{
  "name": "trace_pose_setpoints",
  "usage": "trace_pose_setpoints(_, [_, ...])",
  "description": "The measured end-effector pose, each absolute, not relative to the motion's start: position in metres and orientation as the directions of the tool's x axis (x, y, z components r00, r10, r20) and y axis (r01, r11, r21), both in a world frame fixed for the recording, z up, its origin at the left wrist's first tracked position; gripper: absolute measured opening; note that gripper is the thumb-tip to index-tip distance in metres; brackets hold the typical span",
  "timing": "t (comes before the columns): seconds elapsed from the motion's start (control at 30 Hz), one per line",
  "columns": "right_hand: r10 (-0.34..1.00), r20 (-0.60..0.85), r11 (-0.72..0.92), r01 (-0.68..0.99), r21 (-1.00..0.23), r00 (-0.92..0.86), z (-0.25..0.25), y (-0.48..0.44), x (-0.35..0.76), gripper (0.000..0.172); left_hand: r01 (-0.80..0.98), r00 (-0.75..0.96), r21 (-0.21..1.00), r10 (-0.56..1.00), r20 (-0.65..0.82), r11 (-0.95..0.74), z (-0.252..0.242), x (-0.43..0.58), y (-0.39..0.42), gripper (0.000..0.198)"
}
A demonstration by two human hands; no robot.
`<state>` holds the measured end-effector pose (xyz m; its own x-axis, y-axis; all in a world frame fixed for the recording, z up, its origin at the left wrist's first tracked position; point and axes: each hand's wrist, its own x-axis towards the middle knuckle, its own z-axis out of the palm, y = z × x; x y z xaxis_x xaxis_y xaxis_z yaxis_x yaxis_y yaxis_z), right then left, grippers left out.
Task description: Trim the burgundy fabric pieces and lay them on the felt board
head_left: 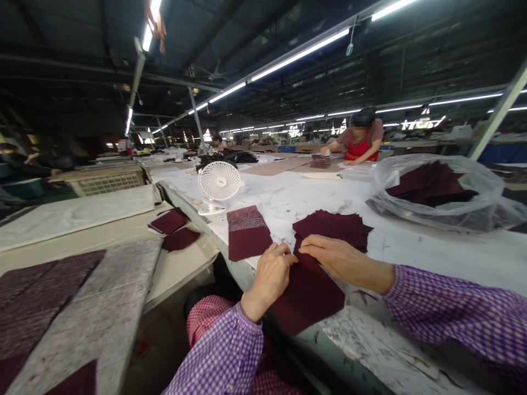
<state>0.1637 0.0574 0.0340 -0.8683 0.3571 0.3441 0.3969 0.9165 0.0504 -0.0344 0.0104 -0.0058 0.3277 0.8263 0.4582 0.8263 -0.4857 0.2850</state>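
Note:
A maroon fabric piece [310,296] with cut corners hangs slightly over the near edge of the white table. My left hand [272,274] is closed, its fingertips pinching the upper left edge of that piece. Across its top edge lies my right hand [343,260], fingers together and thumb tucked under, gripping the cloth near the left fingertips. Just behind, a loose fanned pile of maroon pieces [333,225] is partly covered by my right hand. Left of it sits a flat stack of maroon pieces [249,241] with a speckled band [246,217] at the far end.
A white fan [219,181] stands beyond the stack. At right is a clear plastic bag [382,206] of maroon pieces. Lower left, a side surface [185,269] bears more cut pieces [181,239]. Across the table a person in a red apron [361,149] handles a stack.

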Motion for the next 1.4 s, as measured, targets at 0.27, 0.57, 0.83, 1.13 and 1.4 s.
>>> trace_pose_setpoints(0.27, [0.4, 0.369, 0.915, 0.389, -0.107, -0.839, 0.045, 0.058, 0.161, 0.037, 0.828, 0.335, 0.272, 0.822, 0.46, -0.49, -0.007, -0.035, 0.01, 0.032])
trace_pose_setpoints(0.57, [0.39, 0.282, 0.92, 0.361, -0.149, -0.877, 0.019, 0.057, 0.154, 0.031, 0.78, 0.27, 0.401, 0.836, 0.477, -0.481, -0.006, -0.051, 0.007, 0.023])
trace_pose_setpoints(0.83, [0.382, 0.21, 0.923, 0.363, -0.127, -0.9, 0.027, 0.055, 0.155, 0.039, 0.756, 0.304, 0.363, 0.784, 0.542, -0.544, -0.006, -0.072, -0.006, 0.025])
trace_pose_setpoints(1.13, [0.414, -0.068, 0.898, 0.395, 0.194, -0.908, 0.048, 0.044, 0.132, 0.07, 0.748, 0.292, 0.356, 0.759, 0.581, -0.561, -0.012, -0.079, -0.009, 0.021])
trace_pose_setpoints(1.4, [0.404, -0.153, 0.893, 0.352, 0.28, -0.902, 0.059, 0.043, 0.124, 0.071, 0.723, 0.273, 0.401, 0.765, 0.584, -0.563, -0.014, -0.088, -0.012, 0.023])
